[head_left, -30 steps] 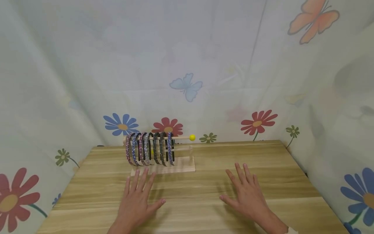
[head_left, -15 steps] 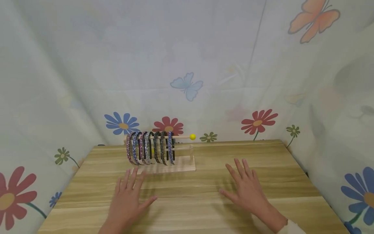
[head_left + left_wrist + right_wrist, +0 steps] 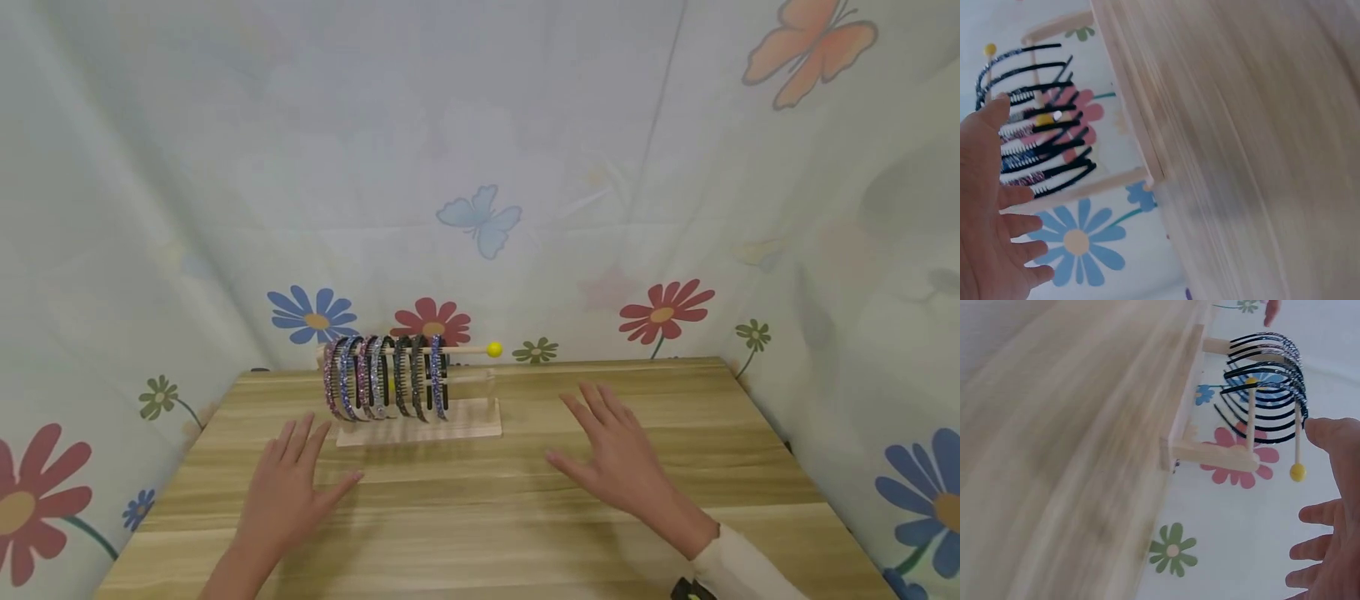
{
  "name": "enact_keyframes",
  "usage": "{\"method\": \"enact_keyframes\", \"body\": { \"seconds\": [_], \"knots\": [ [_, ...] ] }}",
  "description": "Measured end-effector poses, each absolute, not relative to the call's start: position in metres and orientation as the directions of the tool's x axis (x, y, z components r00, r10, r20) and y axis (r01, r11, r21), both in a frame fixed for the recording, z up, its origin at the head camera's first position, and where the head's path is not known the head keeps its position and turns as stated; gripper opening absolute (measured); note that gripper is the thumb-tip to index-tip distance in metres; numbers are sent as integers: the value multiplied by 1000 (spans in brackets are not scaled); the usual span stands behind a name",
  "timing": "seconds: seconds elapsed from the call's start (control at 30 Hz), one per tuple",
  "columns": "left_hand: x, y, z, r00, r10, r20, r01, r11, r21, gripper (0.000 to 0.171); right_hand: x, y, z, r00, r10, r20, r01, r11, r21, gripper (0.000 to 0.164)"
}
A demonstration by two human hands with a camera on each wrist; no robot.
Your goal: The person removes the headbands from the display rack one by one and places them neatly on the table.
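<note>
Left grip [image 3: 281, 496] and right grip [image 3: 618, 458] are both spread, palms down, thumbs out, holding nothing, just above the wood-grain surface [image 3: 450, 525]. Between and beyond them stands a wooden rack [image 3: 476, 414], with a row of glittery headbands [image 3: 377, 379] hung over its upper bar [image 3: 468, 352]. Its long axis runs left to right across the person's front, roughly along the far edge of the surface. From the left grip the headbands lie forward and to the right; from the right grip, forward and well to the left. The left grip is nearer the headbands, its fingertips close to the base's left end, apparently apart. The bar's yellow ball end [image 3: 495, 350] points toward the right grip's side, judged the side where bands would slide off.
</note>
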State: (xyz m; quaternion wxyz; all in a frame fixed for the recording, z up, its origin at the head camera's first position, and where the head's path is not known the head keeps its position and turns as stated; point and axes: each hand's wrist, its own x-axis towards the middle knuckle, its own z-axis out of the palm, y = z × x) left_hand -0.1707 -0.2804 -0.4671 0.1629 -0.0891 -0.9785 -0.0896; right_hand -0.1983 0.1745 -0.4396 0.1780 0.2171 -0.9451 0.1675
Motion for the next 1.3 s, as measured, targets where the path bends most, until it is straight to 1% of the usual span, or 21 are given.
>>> {"method": "enact_keyframes", "body": {
  "seconds": [0.2, 0.43, 0.63, 0.77, 0.87, 1.1, 1.3],
  "knots": [
    [-187, -299, -471, -917, 111, 383, 213, 949, 234, 91, -206, 157, -427, -836, -361, 412, -503, 804, -316, 83],
    [-214, -316, -479, -925, 93, 367, 231, 906, 354, 88, -213, 133, -414, -842, -345, 416, -511, 758, -406, 78],
    [-234, -325, -485, -956, 92, 280, 223, 846, 484, 86, -222, 110, -409, -842, -334, 423, -518, 715, -469, 69],
    [-245, -330, -494, -972, 81, 221, 196, 800, 567, 85, -230, 96, -411, -840, -338, 424, -533, 659, -531, 62],
    [-252, -332, -500, -977, 80, 199, 188, 767, 613, 84, -235, 87, -414, -840, -350, 415, -540, 617, -573, 59],
    [-263, -330, -506, -987, 77, 143, 155, 705, 692, 83, -245, 69, -424, -835, -368, 409, -548, 501, -670, 52],
    [-268, -326, -511, -995, 71, 67, 97, 683, 724, 82, -253, 56, -434, -846, -377, 377, -516, 405, -755, 48]
  ]
}}
